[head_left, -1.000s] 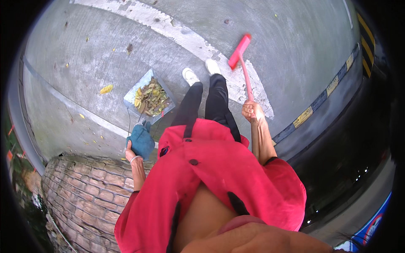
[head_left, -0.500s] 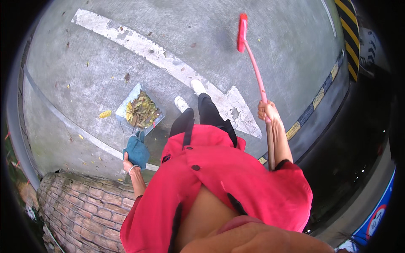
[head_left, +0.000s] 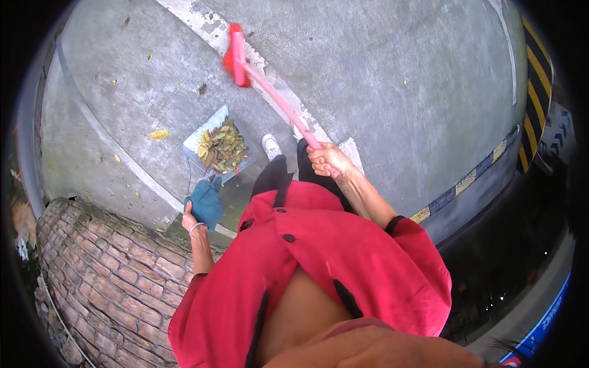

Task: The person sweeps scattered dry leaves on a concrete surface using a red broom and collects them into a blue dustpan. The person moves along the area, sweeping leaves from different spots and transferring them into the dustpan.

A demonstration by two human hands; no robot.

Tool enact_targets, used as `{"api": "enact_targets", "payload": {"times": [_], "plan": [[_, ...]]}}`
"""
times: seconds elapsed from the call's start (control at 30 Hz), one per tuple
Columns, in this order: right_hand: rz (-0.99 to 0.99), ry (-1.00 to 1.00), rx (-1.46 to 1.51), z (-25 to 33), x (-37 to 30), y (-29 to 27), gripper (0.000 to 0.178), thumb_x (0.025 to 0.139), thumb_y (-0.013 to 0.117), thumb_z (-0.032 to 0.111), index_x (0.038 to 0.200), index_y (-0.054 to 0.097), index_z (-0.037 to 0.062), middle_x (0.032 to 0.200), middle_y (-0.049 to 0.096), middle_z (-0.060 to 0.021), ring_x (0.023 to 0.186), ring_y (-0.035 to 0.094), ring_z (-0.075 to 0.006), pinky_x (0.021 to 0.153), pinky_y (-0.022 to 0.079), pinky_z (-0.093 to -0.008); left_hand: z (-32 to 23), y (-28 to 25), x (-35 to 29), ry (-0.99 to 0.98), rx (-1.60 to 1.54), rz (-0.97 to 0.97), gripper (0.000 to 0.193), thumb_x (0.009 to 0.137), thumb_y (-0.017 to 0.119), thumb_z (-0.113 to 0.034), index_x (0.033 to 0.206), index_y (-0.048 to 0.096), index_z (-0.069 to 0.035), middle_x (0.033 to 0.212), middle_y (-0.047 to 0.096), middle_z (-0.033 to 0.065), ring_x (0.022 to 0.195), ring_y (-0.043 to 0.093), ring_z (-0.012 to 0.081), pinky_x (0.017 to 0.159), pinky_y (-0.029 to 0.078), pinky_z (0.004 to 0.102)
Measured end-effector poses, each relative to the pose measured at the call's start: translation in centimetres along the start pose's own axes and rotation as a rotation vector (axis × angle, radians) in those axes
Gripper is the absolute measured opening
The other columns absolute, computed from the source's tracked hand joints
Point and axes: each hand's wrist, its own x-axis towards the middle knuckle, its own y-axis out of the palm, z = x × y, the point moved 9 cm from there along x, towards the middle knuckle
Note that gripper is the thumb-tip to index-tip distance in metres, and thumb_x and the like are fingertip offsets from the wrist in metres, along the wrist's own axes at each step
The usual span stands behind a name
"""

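Observation:
My right hand (head_left: 329,161) is wrapped round the pink handle of a broom (head_left: 280,102), just in front of my body. Its red-bristled head is held out ahead over the worn white floor marking. My left hand (head_left: 189,216) grips a teal cloth (head_left: 207,203), and most of its fingers are hidden behind it. A thin wire handle runs from the cloth to a pale blue dustpan (head_left: 213,118). Dry yellow and brown leaves (head_left: 223,147) are heaped in the dustpan, which is ahead of my left hand.
A yellow leaf (head_left: 158,134) lies left of the dustpan, with a few others scattered on the concrete. A stone-block wall (head_left: 104,270) curves along the near left. To the right are a yellow-and-black kerb (head_left: 466,181) and a striped barrier (head_left: 537,86).
My right hand has swung the broom leftward, from the right side to ahead of me, nearer the dustpan. The view has shifted; my left hand keeps its hold on the cloth.

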Motion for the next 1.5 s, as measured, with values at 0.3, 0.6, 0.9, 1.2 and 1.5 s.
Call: {"api": "enact_targets", "payload": {"times": [0.3, 0.6, 0.9, 1.2, 1.5], "plan": [[-0.394, -0.436, -0.471, 6.1, -14.5, -7.8, 0.014, 0.076, 0.053, 0.002, 0.089, 0.047, 0.0033, 0.052, 0.040, 0.0033, 0.033, 0.035, -0.0052, 0.029, 0.027, -0.0224, 0.0, -3.4, -1.6, -0.083, 0.036, -0.079, 0.057, 0.068, 0.076, -0.025, 0.108, 0.058, 0.010, 0.107, 0.060, 0.0163, 0.087, 0.059, 0.0286, 0.082, 0.048, 0.0395], [-0.931, -0.440, 0.089, 15.1, -16.6, -37.9, 0.010, 0.083, 0.043, 0.006, 0.074, 0.047, 0.0054, 0.050, 0.035, 0.0028, 0.036, 0.035, -0.0076, 0.029, 0.028, -0.0234, 1.3, -4.9, -4.4, -0.143, -0.077, 0.112, 0.057, 0.073, 0.070, -0.034, 0.116, 0.057, 0.002, 0.116, 0.057, 0.0135, 0.097, 0.057, 0.0299, 0.091, 0.044, 0.0404], [-0.824, -0.407, -0.244, 12.9, -10.0, -35.6, 0.017, 0.081, 0.050, 0.008, 0.064, 0.051, 0.0068, 0.051, 0.045, 0.0012, 0.038, 0.046, -0.0122, 0.033, 0.035, -0.0277, 2.0, -8.2, -7.3, -0.164, -0.002, 0.090, 0.053, 0.077, 0.066, -0.038, 0.115, 0.059, -0.001, 0.115, 0.059, 0.0121, 0.100, 0.056, 0.0291, 0.093, 0.042, 0.0389], [-0.325, -0.380, -0.771, 9.8, -16.5, -7.6, 0.013, 0.079, 0.052, 0.006, 0.092, 0.049, 0.0054, 0.062, 0.048, 0.0004, 0.047, 0.044, -0.0083, 0.040, 0.034, -0.0243, -0.3, -4.4, -10.1, -0.108, -0.023, 0.078, 0.058, 0.067, 0.075, -0.033, 0.110, 0.059, 0.002, 0.112, 0.058, 0.0133, 0.093, 0.057, 0.0296, 0.087, 0.045, 0.0398], [-0.568, -0.522, -0.768, 10.1, -23.0, -4.0, 0.020, 0.077, 0.054, 0.005, 0.096, 0.052, 0.0022, 0.069, 0.050, -0.0008, 0.058, 0.047, -0.0098, 0.050, 0.039, -0.0264, -1.6, -2.8, -9.6, -0.071, 0.040, 0.029, 0.056, 0.069, 0.073, -0.029, 0.112, 0.057, 0.005, 0.113, 0.057, 0.0154, 0.095, 0.057, 0.0298, 0.087, 0.045, 0.0408]]}}
